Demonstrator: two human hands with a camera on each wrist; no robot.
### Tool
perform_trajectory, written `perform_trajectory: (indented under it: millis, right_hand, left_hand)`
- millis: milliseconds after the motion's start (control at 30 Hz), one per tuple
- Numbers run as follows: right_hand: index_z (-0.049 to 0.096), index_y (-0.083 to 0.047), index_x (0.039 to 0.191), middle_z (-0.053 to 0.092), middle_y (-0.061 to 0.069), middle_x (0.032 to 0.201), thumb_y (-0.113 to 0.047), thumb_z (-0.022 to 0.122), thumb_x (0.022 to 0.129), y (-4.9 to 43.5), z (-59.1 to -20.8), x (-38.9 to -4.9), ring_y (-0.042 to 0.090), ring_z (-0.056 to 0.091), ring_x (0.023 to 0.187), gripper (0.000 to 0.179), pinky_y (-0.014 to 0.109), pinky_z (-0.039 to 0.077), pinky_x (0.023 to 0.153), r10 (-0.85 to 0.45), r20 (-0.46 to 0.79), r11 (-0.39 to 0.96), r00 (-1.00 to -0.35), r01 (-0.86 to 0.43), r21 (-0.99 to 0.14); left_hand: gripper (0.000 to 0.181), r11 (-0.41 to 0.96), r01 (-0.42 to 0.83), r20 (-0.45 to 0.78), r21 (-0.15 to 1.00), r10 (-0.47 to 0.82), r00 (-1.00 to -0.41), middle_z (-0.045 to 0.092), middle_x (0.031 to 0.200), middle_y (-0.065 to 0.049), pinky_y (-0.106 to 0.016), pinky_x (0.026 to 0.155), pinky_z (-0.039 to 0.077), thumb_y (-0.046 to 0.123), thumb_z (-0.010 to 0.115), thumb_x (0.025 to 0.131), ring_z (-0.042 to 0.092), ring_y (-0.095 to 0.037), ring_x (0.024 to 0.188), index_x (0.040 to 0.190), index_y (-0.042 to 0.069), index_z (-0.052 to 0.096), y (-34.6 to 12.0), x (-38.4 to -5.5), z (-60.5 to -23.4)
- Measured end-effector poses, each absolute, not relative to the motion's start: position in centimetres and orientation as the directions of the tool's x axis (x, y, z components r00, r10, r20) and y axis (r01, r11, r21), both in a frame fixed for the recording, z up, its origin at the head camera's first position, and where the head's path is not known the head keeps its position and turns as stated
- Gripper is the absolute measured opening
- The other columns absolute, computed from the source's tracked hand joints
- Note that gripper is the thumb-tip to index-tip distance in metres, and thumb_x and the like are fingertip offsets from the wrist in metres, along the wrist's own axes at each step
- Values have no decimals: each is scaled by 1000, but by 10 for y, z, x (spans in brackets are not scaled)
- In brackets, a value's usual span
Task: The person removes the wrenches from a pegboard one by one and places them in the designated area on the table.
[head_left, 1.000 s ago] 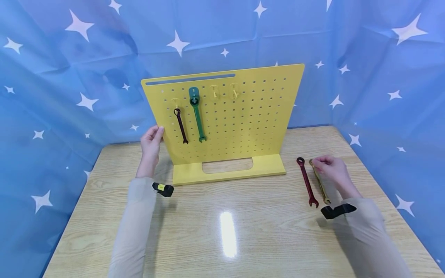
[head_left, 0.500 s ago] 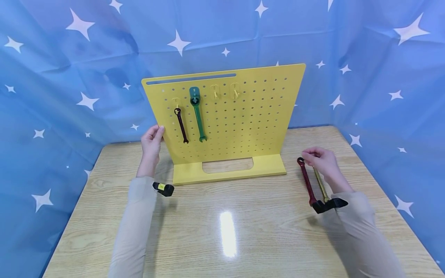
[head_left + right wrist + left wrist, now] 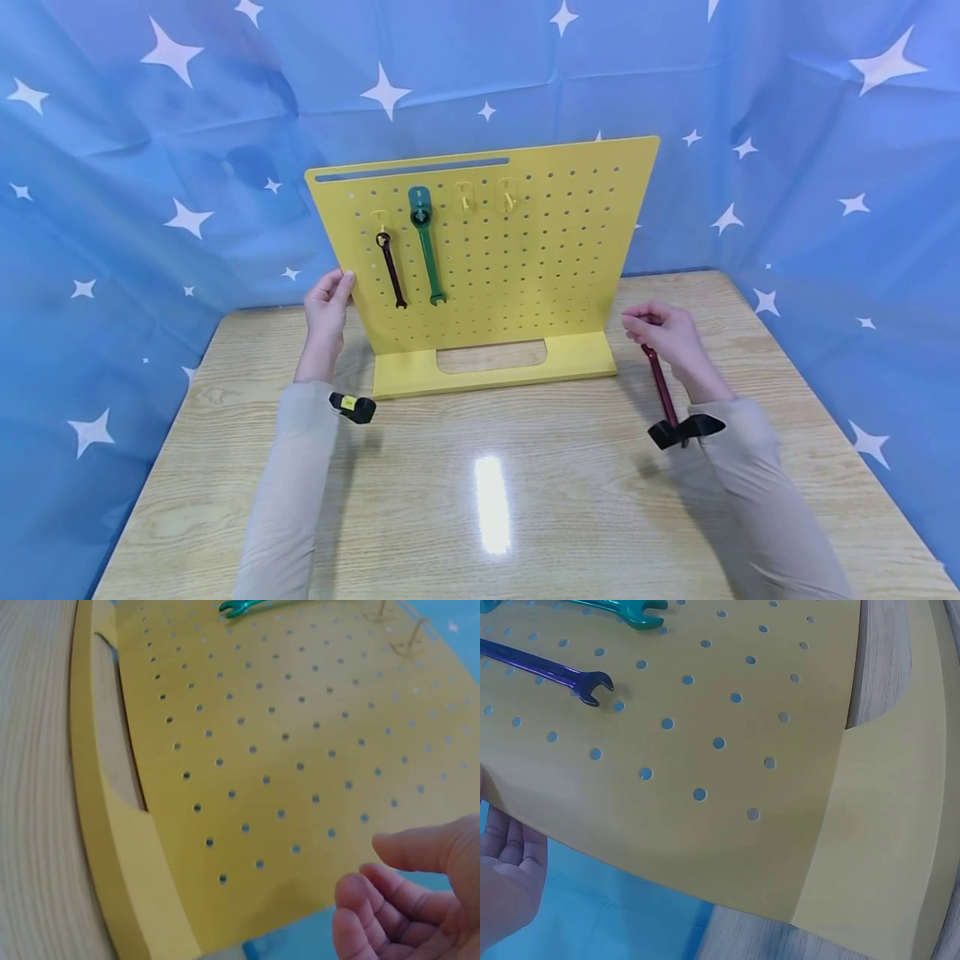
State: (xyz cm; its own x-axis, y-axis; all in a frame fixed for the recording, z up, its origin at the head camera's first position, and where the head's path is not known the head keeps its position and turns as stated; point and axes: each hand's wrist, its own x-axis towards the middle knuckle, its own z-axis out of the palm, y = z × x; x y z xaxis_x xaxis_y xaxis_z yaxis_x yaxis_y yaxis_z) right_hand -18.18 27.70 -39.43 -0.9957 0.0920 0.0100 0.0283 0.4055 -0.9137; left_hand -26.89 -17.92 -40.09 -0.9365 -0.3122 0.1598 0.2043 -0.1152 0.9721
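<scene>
My left hand (image 3: pixel 327 308) grips the left edge of a yellow pegboard (image 3: pixel 525 267), thumb in front and fingers behind. A small dark purple combination wrench (image 3: pixel 392 271) and a larger green one (image 3: pixel 430 262) hang from hooks on it. In the left wrist view the purple wrench (image 3: pixel 547 669) shows its open end. Beyond the board's right edge my right hand (image 3: pixel 663 333) is raised over a red wrench (image 3: pixel 662 387) on the table, covering its upper end. In the right wrist view that hand (image 3: pixel 412 900) has loosely bent fingers apart from the thumb, holding nothing.
Two bare yellow hooks (image 3: pixel 507 200) stick out of the board right of the green wrench. The board's flat foot (image 3: pixel 577 360), with a cut-out, stands on the wooden table (image 3: pixel 420 492). A blue star-patterned curtain (image 3: pixel 480 67) hangs behind.
My right hand has left the gold wrench and moved left, over the red one. The gold wrench is now hidden from view behind the hand and arm. My left hand stays put.
</scene>
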Motion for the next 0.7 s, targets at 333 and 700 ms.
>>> perform_trajectory:
  millis: [333, 700]
  right_hand:
    - [57, 11, 105, 60, -9, 73, -12, 62, 91, 252, -389, -194, 5, 59, 69, 27, 19, 52, 66, 61, 37, 364, -997, -12, -931]
    - [57, 12, 105, 61, -3, 78, -8, 62, 90, 222, -377, -200, 6, 59, 69, 26, 20, 52, 67, 6, 61, 305, -998, -56, -951]
  left_hand:
    - [20, -122, 206, 161, 971, -305, -939, 61, 68, 8, -18, 62, 45, 11, 62, 91, 53, -8, 66, 76, 25, 66, -178, -268, -400]
    - [21, -124, 206, 159, 971, -313, -936, 61, 67, 8, -17, 62, 44, 11, 63, 90, 52, -8, 66, 75, 25, 65, -178, -268, -399]
